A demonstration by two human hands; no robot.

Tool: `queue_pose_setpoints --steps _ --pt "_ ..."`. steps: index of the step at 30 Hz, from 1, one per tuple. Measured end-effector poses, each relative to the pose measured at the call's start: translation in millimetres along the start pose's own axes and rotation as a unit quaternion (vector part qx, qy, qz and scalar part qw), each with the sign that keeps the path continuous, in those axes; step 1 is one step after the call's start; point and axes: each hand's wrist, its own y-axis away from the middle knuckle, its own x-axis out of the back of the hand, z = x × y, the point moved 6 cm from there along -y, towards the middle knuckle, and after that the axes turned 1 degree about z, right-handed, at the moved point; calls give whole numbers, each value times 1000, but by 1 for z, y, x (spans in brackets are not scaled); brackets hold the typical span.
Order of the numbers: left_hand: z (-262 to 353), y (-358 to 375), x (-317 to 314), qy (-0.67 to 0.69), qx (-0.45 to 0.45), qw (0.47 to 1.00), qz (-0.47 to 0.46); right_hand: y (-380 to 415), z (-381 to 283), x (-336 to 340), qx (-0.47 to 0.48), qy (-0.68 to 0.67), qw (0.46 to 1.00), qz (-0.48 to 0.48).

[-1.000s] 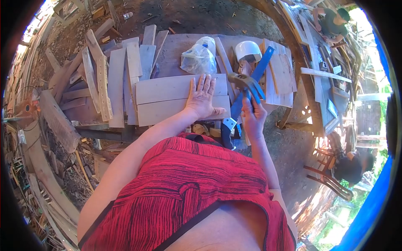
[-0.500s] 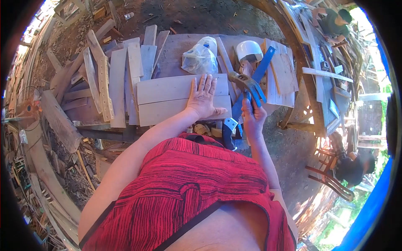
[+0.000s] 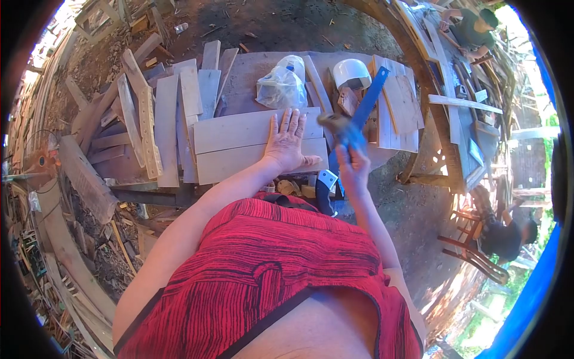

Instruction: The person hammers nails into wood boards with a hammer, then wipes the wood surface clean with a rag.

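My left hand (image 3: 285, 145) lies flat with spread fingers across two pale wooden boards (image 3: 230, 133), which sit edge to edge at the front of the workbench. In my right hand (image 3: 354, 169) is a claw hammer (image 3: 335, 125), gripped by its handle. The hammer is smeared by motion, its head raised just past the boards' right end. Under and behind it lies a handsaw (image 3: 373, 99) with a blue blade, its dark handle (image 3: 324, 196) sticking out over the front edge. The hammer and my right hand hide part of the saw.
On the workbench (image 3: 251, 63) are a clear plastic bag (image 3: 281, 87), a white rounded container (image 3: 351, 74) and more planks (image 3: 402, 105). Loose planks (image 3: 168, 128) crowd the left. One person (image 3: 472, 30) works at the far right; another (image 3: 502, 236) is near a wooden chair (image 3: 472, 251).
The hammer has shifted left and slightly down, its head now nearer the boards' end. My right hand has moved left with it. My left hand remains on the boards.
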Motion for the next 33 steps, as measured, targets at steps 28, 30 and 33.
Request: queue_pose_setpoints --steps 28,30,33 --pt "0 0 2 -18 3 1000 -15 -5 10 -15 -3 213 975 -69" --pt "0 -1 5 -10 4 1000 -10 -9 2 -13 33 195 980 -26" --pt "-1 -1 6 8 5 1000 -14 -8 5 -3 -56 44 997 -33"
